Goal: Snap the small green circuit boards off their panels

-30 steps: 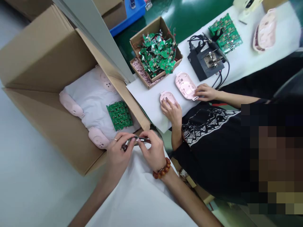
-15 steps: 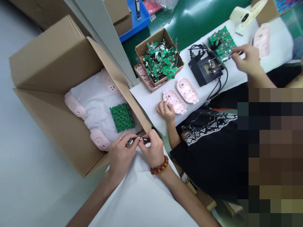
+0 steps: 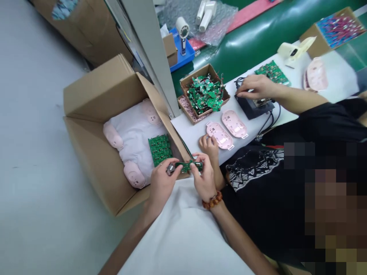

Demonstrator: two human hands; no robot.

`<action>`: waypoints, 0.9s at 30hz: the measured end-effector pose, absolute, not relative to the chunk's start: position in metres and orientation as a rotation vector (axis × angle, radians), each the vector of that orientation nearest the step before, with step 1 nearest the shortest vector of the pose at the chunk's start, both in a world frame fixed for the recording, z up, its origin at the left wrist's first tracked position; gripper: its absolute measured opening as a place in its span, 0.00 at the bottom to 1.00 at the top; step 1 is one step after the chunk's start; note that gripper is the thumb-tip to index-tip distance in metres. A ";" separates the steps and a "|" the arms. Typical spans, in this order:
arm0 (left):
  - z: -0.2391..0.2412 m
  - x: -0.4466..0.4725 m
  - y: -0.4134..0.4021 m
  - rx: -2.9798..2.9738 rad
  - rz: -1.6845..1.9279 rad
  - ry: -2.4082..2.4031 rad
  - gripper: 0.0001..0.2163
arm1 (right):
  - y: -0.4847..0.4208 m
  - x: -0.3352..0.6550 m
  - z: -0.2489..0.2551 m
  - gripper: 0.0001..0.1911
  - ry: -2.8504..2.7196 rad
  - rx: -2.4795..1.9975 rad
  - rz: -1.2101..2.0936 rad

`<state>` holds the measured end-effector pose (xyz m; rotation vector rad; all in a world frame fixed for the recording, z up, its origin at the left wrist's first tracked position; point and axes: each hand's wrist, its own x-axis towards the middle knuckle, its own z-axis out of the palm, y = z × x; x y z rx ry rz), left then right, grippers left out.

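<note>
My left hand (image 3: 161,183) and my right hand (image 3: 203,179) together pinch a small green circuit board (image 3: 185,165), one hand at each end, held over the near edge of a large open cardboard box (image 3: 94,164). A bead bracelet (image 3: 212,200) is on my right wrist. Inside the box a panel of green circuit boards (image 3: 160,149) and pink plastic shells (image 3: 134,175) lie on white padding. A white cloth (image 3: 183,236) lies under my forearms.
A co-worker in black sits at my right, one hand by two pink shells (image 3: 226,130), the other on a black fixture (image 3: 254,105). A small carton of green boards (image 3: 204,93) stands behind them. A grey post (image 3: 151,49) rises beside the box.
The view has pulled back and shifted. The small board now shows flat between my hands. The co-worker's far hand came from the board panel to the black fixture.
</note>
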<state>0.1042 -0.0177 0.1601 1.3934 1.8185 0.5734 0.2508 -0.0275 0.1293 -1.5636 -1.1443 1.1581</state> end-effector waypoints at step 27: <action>0.159 0.113 -0.028 1.328 0.588 1.939 0.08 | -0.029 0.228 0.122 0.26 -1.400 -1.592 0.614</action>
